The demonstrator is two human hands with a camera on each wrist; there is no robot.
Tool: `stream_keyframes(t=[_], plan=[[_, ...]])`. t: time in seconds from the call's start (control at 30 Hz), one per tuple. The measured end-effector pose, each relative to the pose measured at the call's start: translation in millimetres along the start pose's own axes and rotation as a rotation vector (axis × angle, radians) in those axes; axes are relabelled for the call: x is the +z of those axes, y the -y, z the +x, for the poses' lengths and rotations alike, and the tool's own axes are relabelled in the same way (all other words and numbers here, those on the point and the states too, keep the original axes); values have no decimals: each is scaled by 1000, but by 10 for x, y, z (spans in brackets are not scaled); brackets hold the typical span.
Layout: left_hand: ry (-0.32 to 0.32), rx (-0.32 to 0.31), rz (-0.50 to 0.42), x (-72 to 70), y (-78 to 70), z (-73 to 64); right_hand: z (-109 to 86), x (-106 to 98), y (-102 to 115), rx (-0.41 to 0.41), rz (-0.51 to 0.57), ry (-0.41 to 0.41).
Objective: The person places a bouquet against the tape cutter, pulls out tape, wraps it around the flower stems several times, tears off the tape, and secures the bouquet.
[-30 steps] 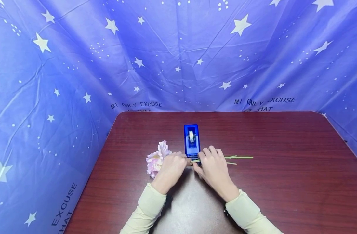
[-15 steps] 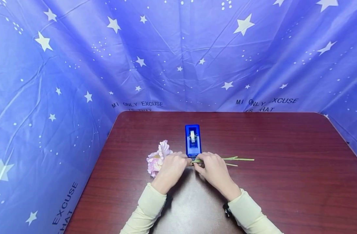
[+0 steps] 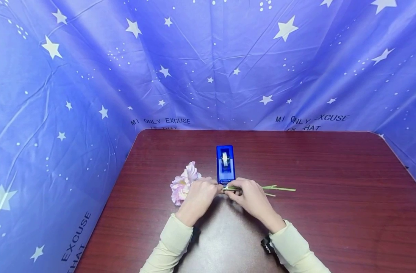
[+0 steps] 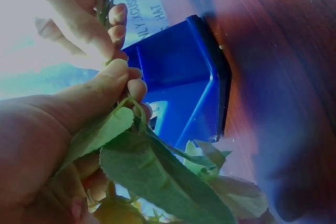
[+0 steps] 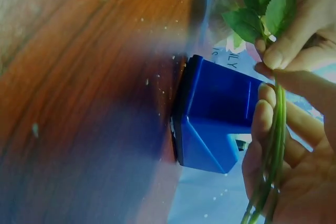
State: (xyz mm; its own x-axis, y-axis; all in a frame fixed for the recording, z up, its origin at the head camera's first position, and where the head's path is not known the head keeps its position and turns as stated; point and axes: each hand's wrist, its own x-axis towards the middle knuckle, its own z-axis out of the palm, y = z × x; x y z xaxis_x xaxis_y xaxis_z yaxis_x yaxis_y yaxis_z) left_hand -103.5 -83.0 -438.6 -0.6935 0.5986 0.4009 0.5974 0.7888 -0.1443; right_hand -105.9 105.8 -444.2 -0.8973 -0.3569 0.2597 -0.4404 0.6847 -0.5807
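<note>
A small bunch of pale pink flowers (image 3: 183, 185) lies sideways, blooms to the left and green stems (image 3: 279, 188) out to the right. My left hand (image 3: 202, 195) pinches the stems just below the leaves (image 4: 157, 171), thumb against fingertips. Close beside it, my right hand (image 3: 251, 196) grips the same stems (image 5: 280, 114), its thumb and fingertips meeting the left ones. Directly behind both hands stands a blue tape dispenser (image 3: 225, 176) with a tape roll (image 3: 225, 159) in it, its front end close to the fingers. Whether a strip of tape is on the stems, I cannot tell.
Everything is on a dark red wood-grain table (image 3: 330, 163) with rounded far corners. A blue curtain (image 3: 208, 57) with white stars hangs behind it and along the left side. Light sleeves (image 3: 177, 231) cover both forearms.
My right hand's raised fingers have come down and curled in around the stems. The stem ends have dipped slightly toward me, while the blooms have risen a little. My left hand keeps its place.
</note>
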Motion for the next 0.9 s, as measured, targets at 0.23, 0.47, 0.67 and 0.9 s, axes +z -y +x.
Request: stream_keyframes(t=[0.23, 0.47, 0.67, 0.9], plan=[[-1, 0, -5, 12, 4, -6, 2, -36, -75, -69, 41, 43], [22, -7, -23, 14, -2, 7, 9, -40, -97, -110, 47, 16], [53, -22, -93, 6, -11, 22, 8, -39, -110, -131, 55, -1], [79, -34, -154, -3, -16, 31, 5, -20, -144, -157, 54, -22]])
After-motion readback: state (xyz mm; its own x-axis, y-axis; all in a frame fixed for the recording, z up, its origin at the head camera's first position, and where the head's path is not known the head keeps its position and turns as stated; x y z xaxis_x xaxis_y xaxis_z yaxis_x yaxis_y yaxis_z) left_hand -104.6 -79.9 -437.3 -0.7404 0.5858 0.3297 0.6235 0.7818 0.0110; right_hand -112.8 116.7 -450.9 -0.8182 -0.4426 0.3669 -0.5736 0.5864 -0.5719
